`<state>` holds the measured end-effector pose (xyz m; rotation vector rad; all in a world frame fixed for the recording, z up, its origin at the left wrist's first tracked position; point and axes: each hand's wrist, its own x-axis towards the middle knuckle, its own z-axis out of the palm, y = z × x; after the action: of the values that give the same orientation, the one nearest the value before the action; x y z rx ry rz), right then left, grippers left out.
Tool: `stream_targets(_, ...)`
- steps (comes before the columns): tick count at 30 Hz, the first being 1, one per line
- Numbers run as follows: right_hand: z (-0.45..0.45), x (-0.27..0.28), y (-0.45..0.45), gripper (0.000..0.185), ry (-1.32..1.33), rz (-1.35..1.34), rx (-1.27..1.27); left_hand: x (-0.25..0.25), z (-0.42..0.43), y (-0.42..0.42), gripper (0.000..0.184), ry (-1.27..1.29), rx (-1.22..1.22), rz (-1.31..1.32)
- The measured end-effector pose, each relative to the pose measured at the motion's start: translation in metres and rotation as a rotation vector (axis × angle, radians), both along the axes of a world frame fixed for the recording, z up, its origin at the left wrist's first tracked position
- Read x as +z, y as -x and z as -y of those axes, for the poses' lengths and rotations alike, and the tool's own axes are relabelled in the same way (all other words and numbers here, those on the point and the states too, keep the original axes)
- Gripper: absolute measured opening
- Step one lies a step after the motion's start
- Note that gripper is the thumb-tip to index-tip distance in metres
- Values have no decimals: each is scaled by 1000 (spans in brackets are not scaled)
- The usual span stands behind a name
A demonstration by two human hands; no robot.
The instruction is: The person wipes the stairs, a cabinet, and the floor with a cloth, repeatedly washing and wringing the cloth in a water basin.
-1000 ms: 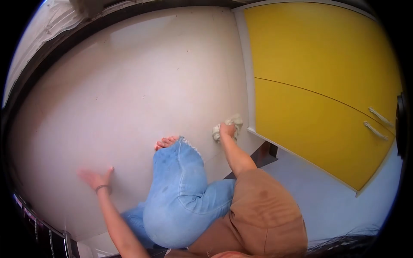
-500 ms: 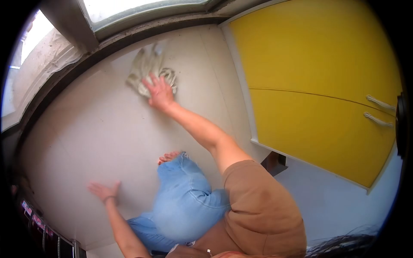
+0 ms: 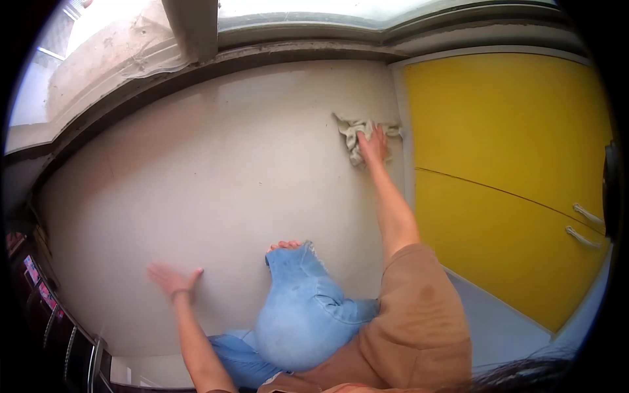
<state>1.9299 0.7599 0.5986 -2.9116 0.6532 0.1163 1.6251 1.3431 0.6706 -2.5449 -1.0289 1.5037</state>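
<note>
A crumpled, pale greyish-green cloth lies on the beige tiled surface, close to the base of the yellow cabinet. My right hand is on this cloth, pressing it down with the arm stretched forward; folds bunch around the fingers. Over on the left, my left hand is open, fingers spread, resting palm-down on the same surface. It holds nothing. My bent leg in light-blue jeans is between the two arms, with toes showing at the trouser hem.
A yellow two-door cabinet with white handles borders the right side. Along the far edge runs a dark window frame with glass behind it. Dark drawers with metal handles are at the lower left. Small dark specks dot the tiles.
My right hand has moved the cloth to the right, from near the window to beside the cabinet. The view has turned rightward. My left hand stays flat on the surface.
</note>
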Motion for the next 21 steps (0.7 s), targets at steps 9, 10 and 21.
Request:
stream_targets(9,-344,10,89,77,-343,182,850,0,1,12,151,-31,-28,27)
stream_targets(10,-367,3,118,72,-355,193,986,-7,-1,16,154,-28,3,66)
stream_targets(21,-88,87,127,55,-513,86,258,0,2,7,151,-28,48,110)
